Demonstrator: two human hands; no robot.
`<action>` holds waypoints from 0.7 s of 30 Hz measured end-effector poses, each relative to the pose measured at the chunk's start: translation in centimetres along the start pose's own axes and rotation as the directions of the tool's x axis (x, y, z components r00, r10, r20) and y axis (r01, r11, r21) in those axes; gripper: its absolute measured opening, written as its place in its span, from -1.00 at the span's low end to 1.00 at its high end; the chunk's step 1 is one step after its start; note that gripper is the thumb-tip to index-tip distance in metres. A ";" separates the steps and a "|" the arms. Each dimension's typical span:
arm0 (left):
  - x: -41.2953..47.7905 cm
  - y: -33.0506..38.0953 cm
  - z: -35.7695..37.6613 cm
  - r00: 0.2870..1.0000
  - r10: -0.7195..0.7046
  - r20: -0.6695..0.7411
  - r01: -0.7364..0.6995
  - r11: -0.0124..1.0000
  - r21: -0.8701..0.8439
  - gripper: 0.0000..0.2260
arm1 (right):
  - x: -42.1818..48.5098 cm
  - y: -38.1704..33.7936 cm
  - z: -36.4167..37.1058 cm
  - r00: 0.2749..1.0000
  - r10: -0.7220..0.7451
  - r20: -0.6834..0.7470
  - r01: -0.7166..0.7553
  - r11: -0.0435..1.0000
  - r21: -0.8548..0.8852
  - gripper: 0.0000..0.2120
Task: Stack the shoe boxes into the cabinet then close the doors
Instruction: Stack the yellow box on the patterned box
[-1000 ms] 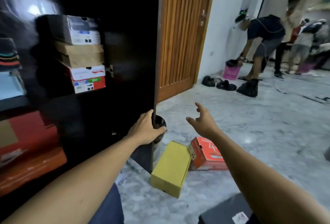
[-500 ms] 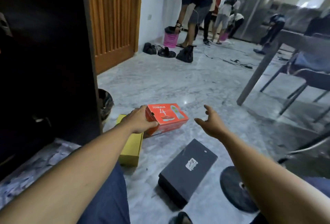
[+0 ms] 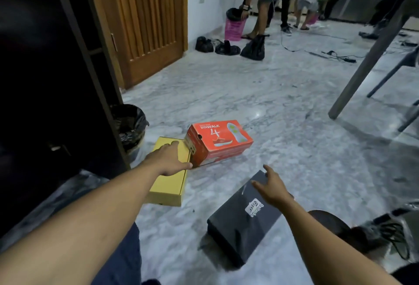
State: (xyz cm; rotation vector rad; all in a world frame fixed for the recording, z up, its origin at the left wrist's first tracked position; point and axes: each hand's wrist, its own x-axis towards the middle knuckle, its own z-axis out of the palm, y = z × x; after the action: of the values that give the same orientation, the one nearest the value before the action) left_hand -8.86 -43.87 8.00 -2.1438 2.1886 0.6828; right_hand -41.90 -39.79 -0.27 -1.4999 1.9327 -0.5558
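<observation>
Left hand [image 3: 169, 160] over yellow box [image 3: 168, 190], contact unclear.

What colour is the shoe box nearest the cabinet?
Plain yellow. The shoe box shows best in the head view, partly behind the left hand.

Red box [image 3: 218, 143] reads "WALK 4"; black box [image 3: 240, 224] reads "Onitsuka Tiger".
</observation>
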 end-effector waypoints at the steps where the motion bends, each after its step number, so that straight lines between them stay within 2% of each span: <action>1: 0.3 -0.5 0.3 1.000 -0.027 0.005 0.027 1.000 0.001 -0.06 | 0.5 -0.2 0.6 1.000 -0.008 0.014 0.008 1.000 0.019 -0.24; 4: 1.3 -1.6 2.0 0.998 -0.063 0.021 0.062 0.998 0.029 -0.05 | 2.1 -1.0 2.3 0.999 -0.029 0.046 0.024 0.993 0.118 -0.23; 12: 5.0 -2.2 7.9 0.992 -0.116 0.059 0.118 0.992 -0.043 -0.08 | 5.5 -2.6 7.7 0.989 -0.084 0.124 0.062 0.983 0.171 -0.25; 15: 6.4 -3.3 9.5 0.982 -0.187 0.039 0.189 0.980 -0.067 -0.10 | 6.3 -3.6 10.8 0.981 -0.123 0.150 0.096 0.980 0.177 -0.26; 21: 6.5 -9.0 12.3 0.934 -0.358 0.008 0.358 0.930 -0.080 -0.14 | 5.1 -5.6 18.4 0.925 -0.225 0.306 0.167 0.964 0.205 -0.30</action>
State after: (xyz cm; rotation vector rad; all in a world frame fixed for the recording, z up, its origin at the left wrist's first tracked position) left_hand -4.32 -46.08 -7.81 -2.4918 1.7212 0.7463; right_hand -25.99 -45.35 -10.86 -1.5704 1.4519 -0.5108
